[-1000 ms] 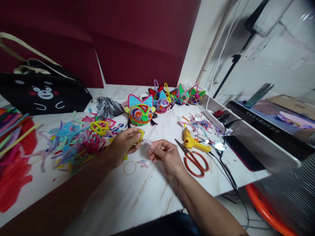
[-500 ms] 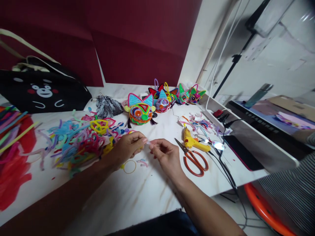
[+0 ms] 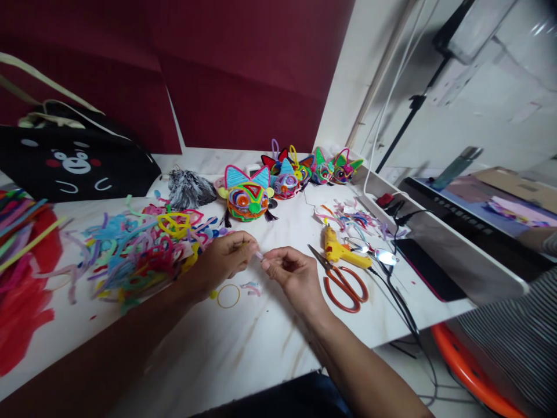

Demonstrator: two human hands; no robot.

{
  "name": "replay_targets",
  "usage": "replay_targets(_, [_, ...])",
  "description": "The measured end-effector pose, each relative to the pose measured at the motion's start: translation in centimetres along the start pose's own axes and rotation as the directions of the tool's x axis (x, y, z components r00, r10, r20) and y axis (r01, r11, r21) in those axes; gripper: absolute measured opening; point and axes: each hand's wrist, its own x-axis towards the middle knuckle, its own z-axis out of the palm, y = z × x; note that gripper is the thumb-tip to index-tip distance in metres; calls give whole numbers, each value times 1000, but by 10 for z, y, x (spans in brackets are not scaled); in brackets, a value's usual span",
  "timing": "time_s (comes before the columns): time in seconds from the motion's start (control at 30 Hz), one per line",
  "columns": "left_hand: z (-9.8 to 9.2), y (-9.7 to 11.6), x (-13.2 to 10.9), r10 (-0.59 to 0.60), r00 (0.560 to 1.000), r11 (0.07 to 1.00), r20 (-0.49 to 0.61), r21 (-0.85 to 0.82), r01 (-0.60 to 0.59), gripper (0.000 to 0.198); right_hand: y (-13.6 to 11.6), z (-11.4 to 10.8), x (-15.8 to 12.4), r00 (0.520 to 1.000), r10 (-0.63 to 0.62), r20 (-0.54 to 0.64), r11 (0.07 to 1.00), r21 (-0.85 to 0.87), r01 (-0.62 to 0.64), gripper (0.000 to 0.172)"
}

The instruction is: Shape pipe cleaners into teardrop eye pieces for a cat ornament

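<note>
My left hand (image 3: 223,258) and my right hand (image 3: 292,273) meet fingertip to fingertip above the white table (image 3: 243,348). Both are closed in a pinch on a short pale pink pipe-cleaner piece (image 3: 260,255) that spans the gap between them. The left hand also hides a bit of yellow pipe cleaner under its fingers. A thin yellow ring (image 3: 228,296) and small pink scraps (image 3: 251,287) lie on the table just below the hands. A pile of cut coloured pipe cleaners (image 3: 134,247) sits left of the left hand.
Orange-handled scissors (image 3: 343,284) and a yellow glue gun (image 3: 339,251) lie right of my right hand. Pipe-cleaner cat heads (image 3: 248,197) line the back. A black bear bag (image 3: 73,168) stands far left, black cables (image 3: 398,302) and a phone (image 3: 429,268) at right.
My hands came together from a small gap until the fingertips met at the pink piece. The yellow loop in the left hand went out of sight under the fingers.
</note>
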Motion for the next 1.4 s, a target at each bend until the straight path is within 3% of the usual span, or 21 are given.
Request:
replay_targets(0.3, [-3,5,0,54,998,960,-40,276,-41,27,-1,3,-2,996,-39,-76,999,7,40,20])
replay_targets(0.6, [-11,8,1,54,995,970,-86,239,-32,27,3,0,-1,989,-99,-113,994,-57,93,16])
replay_targets(0.73, [-9,9,1,24,996,985,-82,171,-10,28,6,-1,-1,981,-191,-44,958,-224,177,10])
replay_targets(0.97, [-5,7,0,-66,998,994,2,89,65,32,-9,-5,-9,925,-353,142,760,-534,372,13])
replay_targets(1.13, [-2,3,2,-218,973,958,71,-174,227,29,-44,-40,-4,852,-475,220,546,-686,481,13])
replay_targets(1.23, [1,7,1,-302,952,892,38,-342,297,28,-69,-80,20,831,-533,161,350,-852,390,17])
replay_targets(1.33, [4,11,-1,-332,943,837,21,-455,304,31,-93,-123,53,853,-517,64,112,-984,141,18])
replay_targets(1.4, [7,13,-1,-318,948,824,7,-492,280,32,-104,-142,70,862,-507,18,86,-994,72,19])
